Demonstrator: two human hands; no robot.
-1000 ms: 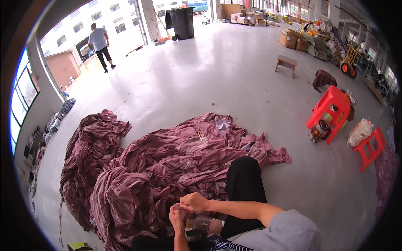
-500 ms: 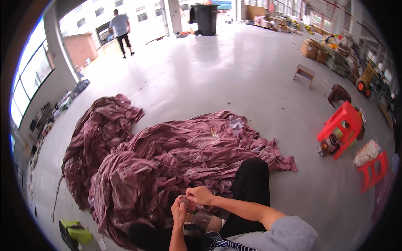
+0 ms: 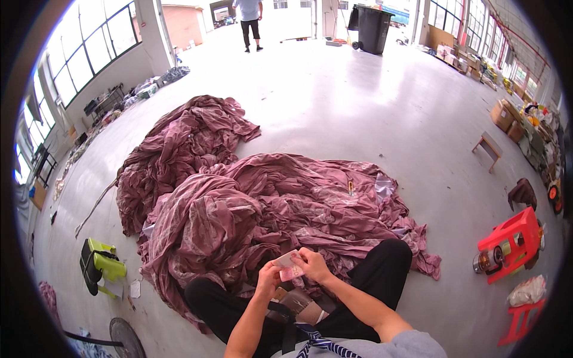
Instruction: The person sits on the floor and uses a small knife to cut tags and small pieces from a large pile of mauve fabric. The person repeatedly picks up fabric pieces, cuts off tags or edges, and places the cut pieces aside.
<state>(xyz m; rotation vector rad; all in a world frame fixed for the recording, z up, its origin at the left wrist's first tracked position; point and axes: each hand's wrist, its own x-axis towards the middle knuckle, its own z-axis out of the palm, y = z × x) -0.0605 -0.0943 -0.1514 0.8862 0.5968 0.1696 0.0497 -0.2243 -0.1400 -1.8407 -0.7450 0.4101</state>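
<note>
My left hand (image 3: pixel 268 279) and my right hand (image 3: pixel 313 266) meet above my lap, both closed on a small pink-and-white slip of paper (image 3: pixel 291 270) that looks like a banknote. The left fingers pinch its left edge; the right ones grip its upper right side. Just past the hands lies a large crumpled heap of mauve patterned fabric (image 3: pixel 280 197), touching my bent legs. Resting on that fabric are a small yellowish object (image 3: pixel 351 187) and a pale translucent piece (image 3: pixel 384 187). Brown and beige items (image 3: pixel 307 307) between my legs are partly hidden by a dark strap.
On the left are a lime-green stool (image 3: pixel 107 265) with a black cover and a dark round disc (image 3: pixel 126 339). To the right stand a red plastic stool (image 3: pixel 512 241) and a small wooden stool (image 3: pixel 489 146). A person (image 3: pixel 249 21) is far off near a black wheeled bin (image 3: pixel 373 30).
My view has swung left, shifting the scene rightward. The slip is spread more openly between my hands. The distant person no longer shows the same stride and stands more upright.
</note>
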